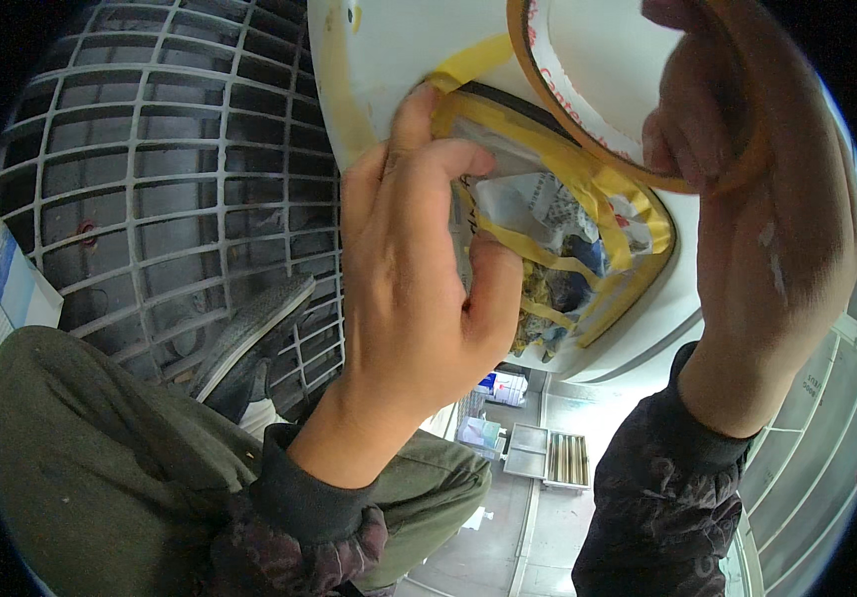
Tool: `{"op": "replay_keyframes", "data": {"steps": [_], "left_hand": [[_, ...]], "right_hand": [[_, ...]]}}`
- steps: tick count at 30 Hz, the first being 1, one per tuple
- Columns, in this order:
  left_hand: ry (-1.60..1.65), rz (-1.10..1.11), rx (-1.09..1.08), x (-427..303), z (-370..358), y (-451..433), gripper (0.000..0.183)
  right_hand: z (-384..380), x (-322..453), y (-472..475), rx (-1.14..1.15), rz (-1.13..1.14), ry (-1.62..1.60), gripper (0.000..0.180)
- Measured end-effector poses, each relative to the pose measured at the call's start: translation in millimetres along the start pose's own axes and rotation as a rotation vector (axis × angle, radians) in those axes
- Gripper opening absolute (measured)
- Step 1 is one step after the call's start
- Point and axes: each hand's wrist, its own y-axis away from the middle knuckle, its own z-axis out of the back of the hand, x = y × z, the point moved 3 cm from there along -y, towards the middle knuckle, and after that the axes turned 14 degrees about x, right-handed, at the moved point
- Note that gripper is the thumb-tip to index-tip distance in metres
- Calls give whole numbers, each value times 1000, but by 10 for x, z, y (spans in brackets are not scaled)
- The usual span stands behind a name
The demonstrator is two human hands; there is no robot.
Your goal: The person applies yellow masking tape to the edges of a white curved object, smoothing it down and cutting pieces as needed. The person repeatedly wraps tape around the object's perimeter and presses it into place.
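Note:
My right hand [757, 194] grips a roll of masking tape [559, 97], with fingers reaching through its core, which bears red writing. A yellow strip of tape [477, 60] runs between the roll's side and my left hand [421, 254]. My left hand's outstretched finger presses the strip's end at the corner of an opening in a white curved panel [399, 45], which looks like a vehicle bumper. Its other fingers are bent and apart over that opening. Crumpled printed paper and plastic sheet [548, 205] fill the opening, crossed and edged by more yellow tape [637, 276].
Metal floor grating [137, 157] spreads on the left. My shoe [249, 336] and a green-trousered knee [100, 448] are below. A printed carton [7, 276] stands at the left edge. Containers [503, 388] and a slatted panel [569, 459] appear in the background.

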Motion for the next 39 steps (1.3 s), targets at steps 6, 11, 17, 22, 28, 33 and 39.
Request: {"op": "replay_keyframes", "data": {"steps": [6, 11, 17, 22, 28, 33, 39], "left_hand": [[13, 42, 46, 19, 45, -5, 41], [-4, -31, 29, 9, 66, -52, 40], [-148, -14, 34, 8, 75, -61, 37], [-198, 1, 70, 36, 110, -86, 34], [-247, 22, 128, 22, 160, -62, 37], [73, 36, 28, 75, 108, -37, 41], [349, 124, 55, 122, 132, -14, 43]], "right_hand": [[-207, 174, 62, 38, -143, -478, 51], [-635, 359, 307, -315, -361, -885, 46], [-917, 414, 467, -496, -342, -1117, 42], [-1042, 429, 488, -597, -354, -1170, 42], [-1041, 492, 477, -632, -401, -1110, 43], [-975, 493, 442, -532, -452, -835, 49], [-925, 495, 424, -486, -447, -770, 52]]}}
